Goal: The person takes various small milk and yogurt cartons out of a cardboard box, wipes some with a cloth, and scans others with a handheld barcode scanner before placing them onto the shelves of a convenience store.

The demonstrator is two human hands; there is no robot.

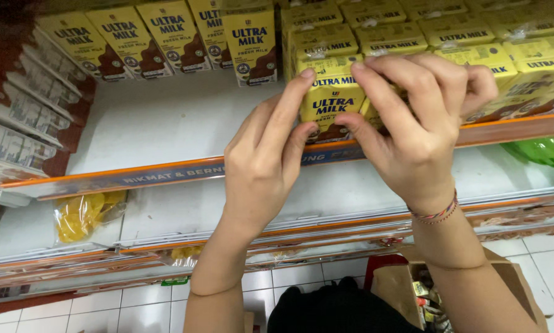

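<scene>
White shelf (166,123), front edge: my left hand (264,160) and right hand (413,135) both pinch a small yellow milk carton (331,102). I judge it light, stiff-walled, easily dented; grip its flat sides.

We count five upright milk cartons (166,40) at the shelf (166,117) back, one front carton (331,98), two hands, one yellow bag (79,216), one cardboard box (400,283).

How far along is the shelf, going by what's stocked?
Done: yellow cartons fill the shelf's right side. In hand: left hand and right hand pinch a small yellow carton at the front edge. Left: bare shelf on the left.
</scene>
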